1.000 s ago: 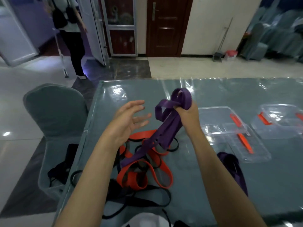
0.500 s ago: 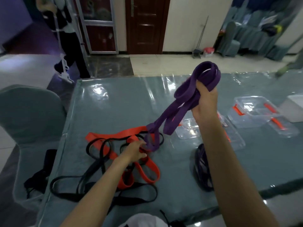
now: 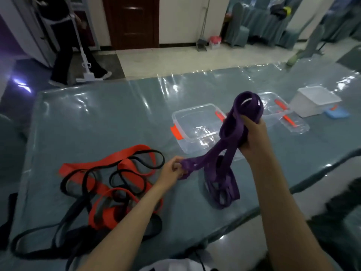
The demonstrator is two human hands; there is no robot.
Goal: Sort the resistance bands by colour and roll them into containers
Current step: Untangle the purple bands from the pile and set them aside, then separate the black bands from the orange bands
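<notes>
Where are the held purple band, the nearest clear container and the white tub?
purple band (image 3: 210, 159): head view, stretched strands between the hands.
clear container (image 3: 192, 112): head view, far rim.
white tub (image 3: 304, 107): head view, front wall.

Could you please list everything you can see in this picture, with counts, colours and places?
purple band: one, stretched between both hands.
purple bands: small heap, count unclear, on the table below it.
orange bands: tangled, count unclear, table left.
black bands: tangled with the orange.
clear container: one, orange clips, table centre.
second clear container: one, further right.
white tub: one, far right.
table: teal, shiny cover.
left hand: grips the band's low end.
right hand: grips its gathered loops.
</notes>
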